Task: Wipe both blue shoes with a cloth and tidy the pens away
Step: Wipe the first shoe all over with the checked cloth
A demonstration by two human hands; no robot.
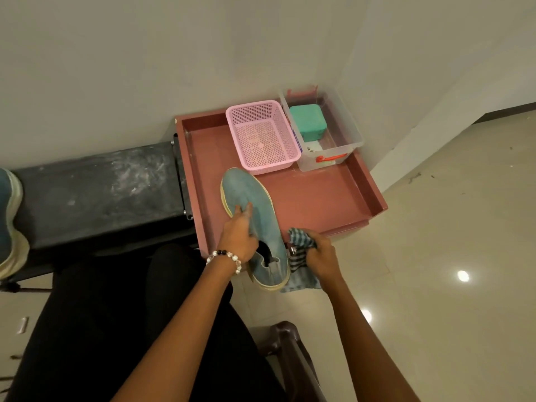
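Observation:
A blue slip-on shoe (255, 210) with a pale sole lies over the front edge of the red tray (319, 204), toe pointing away from me. My left hand (237, 236), with a bead bracelet at the wrist, grips the shoe at its left side near the opening. Just right of the heel, my right hand (320, 256) holds a bunched blue checked cloth (301, 250) against the shoe's side. The second blue shoe (10, 221) lies at the far left on the dark bench (101, 192). I see no pens.
An empty pink mesh basket (262, 134) and a clear plastic box (324, 132) holding a teal case (308, 121) stand at the back of the tray. White walls close the corner behind. Glossy tiled floor spreads to the right. A dark chair arm (290, 349) is below.

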